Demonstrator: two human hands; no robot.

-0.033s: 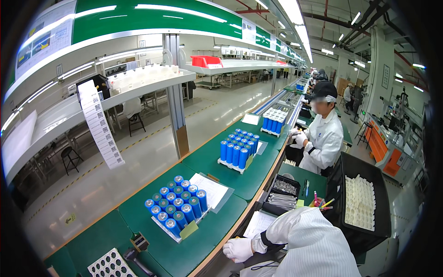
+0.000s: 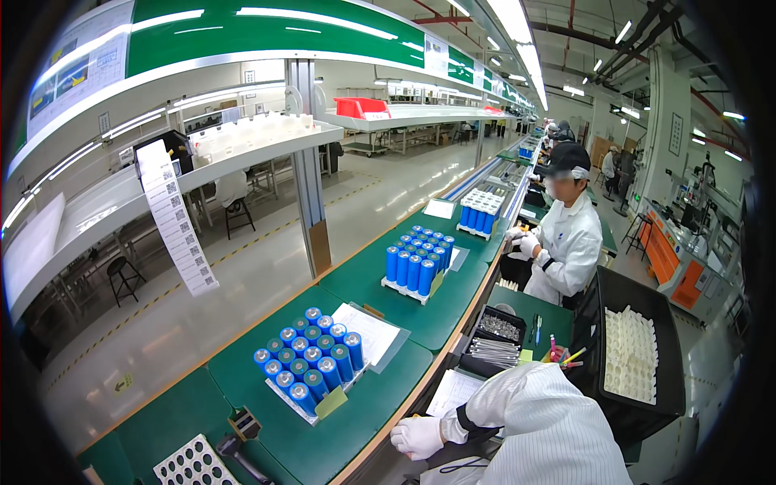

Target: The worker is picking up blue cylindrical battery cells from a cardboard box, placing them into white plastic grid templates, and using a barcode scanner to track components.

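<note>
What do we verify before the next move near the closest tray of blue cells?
1. right hand gloved, at the bench edge: ok.
2. Fingers curled; whether they hold anything: cannot tell.
3. left hand in view: not ok, out of frame.
4. blue cylindrical cells upright in the nearest tray: ok.
5. paper sheet lying flat beside that tray: ok.
6. perforated white plate holes filled or empty: cannot tell, cut off by the frame.
</note>
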